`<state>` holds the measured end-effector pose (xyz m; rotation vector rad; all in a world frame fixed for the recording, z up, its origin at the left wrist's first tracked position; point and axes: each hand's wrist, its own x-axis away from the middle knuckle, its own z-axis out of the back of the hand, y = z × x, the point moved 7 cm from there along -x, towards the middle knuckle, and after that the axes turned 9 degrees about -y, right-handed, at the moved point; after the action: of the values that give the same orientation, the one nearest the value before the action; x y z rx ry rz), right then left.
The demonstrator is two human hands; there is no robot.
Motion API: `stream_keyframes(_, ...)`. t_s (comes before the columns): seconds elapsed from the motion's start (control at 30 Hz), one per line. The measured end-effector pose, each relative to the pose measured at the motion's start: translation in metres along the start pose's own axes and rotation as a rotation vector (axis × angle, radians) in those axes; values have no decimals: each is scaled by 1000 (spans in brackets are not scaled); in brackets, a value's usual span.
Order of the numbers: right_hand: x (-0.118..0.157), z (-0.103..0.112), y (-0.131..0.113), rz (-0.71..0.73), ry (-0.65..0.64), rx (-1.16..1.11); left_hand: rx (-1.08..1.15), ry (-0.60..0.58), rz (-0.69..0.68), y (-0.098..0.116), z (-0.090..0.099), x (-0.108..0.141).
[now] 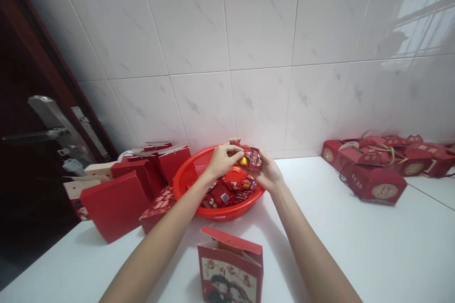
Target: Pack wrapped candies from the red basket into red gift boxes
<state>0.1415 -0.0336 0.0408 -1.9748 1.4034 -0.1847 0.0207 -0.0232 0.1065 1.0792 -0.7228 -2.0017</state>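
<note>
Over a red plastic basket (220, 215), my two hands are close together. My right hand (269, 173) holds red-wrapped candies (253, 158), its fingers curled behind them. My left hand (224, 158) pinches at the same bunch, by a small yellow piece (243, 161); exactly what its fingertips grip is partly hidden. Below, more red candy packets (223, 195) lie in the basket. Nearer to me stands a red gift box (231, 265) with a printed couple on its front and its top flap partly raised.
Several red boxes with raised flaps (113, 203) stand at the left, beside a patterned box (159, 206). Tied red boxes (377, 182) are grouped at the right against the tiled wall (259, 104). A dark door with a metal handle (46, 135) is at far left.
</note>
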Motion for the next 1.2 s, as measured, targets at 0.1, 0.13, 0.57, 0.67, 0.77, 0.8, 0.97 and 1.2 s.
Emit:
stream_keyframes(0.1, 0, 2, 2, -13, 36, 45, 79, 52, 62, -6, 4, 3)
stream_keyframes(0.13, -1, 3, 2, 1, 55, 61, 96, 60, 68, -6, 5, 4)
stream_keyframes(0.57, 5, 4, 1, 92, 280, 225, 232, 57, 35, -2, 9, 27)
stream_keyframes(0.67, 8, -4, -1, 98, 308, 272, 268, 6, 29, 4, 5, 36)
stream_keyframes(0.77, 11, -14, -4, 120, 303, 312, 265, -27, 17, 8, 1, 44)
stream_keyframes(0.8, 11, -16, -5, 125, 304, 322, 252, -32, 16, 8, 0, 46)
stream_keyframes(0.97, 13, -24, -4, 155, 295, 343, 118, 8, 28, 5, 5, 54)
stream_keyframes(1.2, 15, -39, -2, 209, 209, 426, 89, 4, -19, 11, 2, 59)
